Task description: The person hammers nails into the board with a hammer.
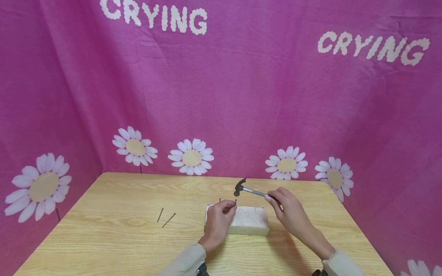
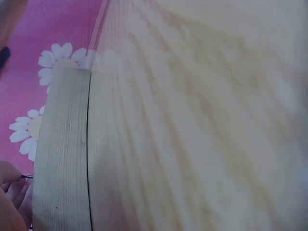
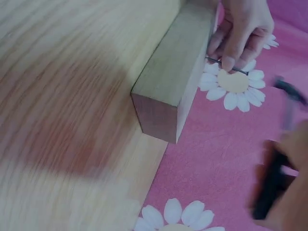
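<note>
My left hand (image 1: pixel 217 219) rests over the left part of a pale wooden block (image 1: pixel 249 221). Between thumb and fingers it pinches a nail (image 3: pixel 239 71), which stands point down on the block's top in the right wrist view. Another nail (image 1: pixel 220 199) sticks up just behind that hand; its lower part is hidden. My right hand (image 1: pixel 293 215) grips a small claw hammer (image 1: pixel 254 191) by its dark handle. The hammer's black head hangs in the air above the pinched nail, apart from it. In the left wrist view the block (image 2: pixel 62 149) hides part of the left hand.
Two loose nails (image 1: pixel 160 216) lie on the wooden table (image 1: pixel 114 230), left of the block. A pink cloth (image 1: pixel 238 115) with white daisies and lettering hangs behind the table and along both sides.
</note>
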`<state>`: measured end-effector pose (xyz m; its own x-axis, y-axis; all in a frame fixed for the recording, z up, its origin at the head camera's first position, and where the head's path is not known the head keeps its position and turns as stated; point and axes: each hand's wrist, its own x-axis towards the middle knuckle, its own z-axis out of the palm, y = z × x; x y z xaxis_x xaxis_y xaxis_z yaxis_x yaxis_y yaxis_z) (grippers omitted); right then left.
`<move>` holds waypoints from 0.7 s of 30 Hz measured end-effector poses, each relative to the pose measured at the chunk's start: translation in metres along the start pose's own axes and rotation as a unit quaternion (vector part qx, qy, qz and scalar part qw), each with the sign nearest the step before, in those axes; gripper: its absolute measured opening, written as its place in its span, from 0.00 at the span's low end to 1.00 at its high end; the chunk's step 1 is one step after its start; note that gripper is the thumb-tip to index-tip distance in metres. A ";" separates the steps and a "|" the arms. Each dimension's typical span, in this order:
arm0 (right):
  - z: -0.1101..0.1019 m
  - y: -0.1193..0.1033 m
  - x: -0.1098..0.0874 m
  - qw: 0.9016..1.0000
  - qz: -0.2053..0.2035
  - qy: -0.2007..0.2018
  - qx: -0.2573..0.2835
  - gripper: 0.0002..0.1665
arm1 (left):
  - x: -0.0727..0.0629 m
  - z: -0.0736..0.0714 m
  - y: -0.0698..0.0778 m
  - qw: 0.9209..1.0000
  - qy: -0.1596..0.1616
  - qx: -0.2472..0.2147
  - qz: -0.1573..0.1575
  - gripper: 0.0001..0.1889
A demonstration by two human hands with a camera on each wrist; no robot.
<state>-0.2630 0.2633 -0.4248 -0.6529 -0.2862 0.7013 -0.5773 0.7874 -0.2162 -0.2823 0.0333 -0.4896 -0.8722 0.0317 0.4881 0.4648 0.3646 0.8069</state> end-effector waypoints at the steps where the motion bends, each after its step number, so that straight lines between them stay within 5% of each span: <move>1: 0.000 0.000 -0.001 1.000 -0.006 -0.009 -0.006 0.06 | 0.000 0.000 0.000 1.000 0.001 0.000 0.000 0.05; 9: -0.009 0.000 0.002 0.999 0.007 0.044 0.026 0.06 | -0.001 0.001 -0.003 1.000 0.012 0.000 0.012 0.04; 16: -0.005 0.002 0.001 0.999 -0.034 -0.029 -0.007 0.04 | 0.000 0.000 -0.003 1.000 0.009 0.004 0.009 0.04; 21: -0.007 0.000 0.002 0.999 -0.010 0.030 0.025 0.04 | -0.001 0.000 -0.003 1.000 0.010 0.005 0.014 0.03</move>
<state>-0.2606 0.2662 -0.4190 -0.6110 -0.2677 0.7450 -0.6148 0.7533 -0.2335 -0.2831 0.0327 -0.4924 -0.8559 0.0231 0.5166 0.4866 0.3740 0.7895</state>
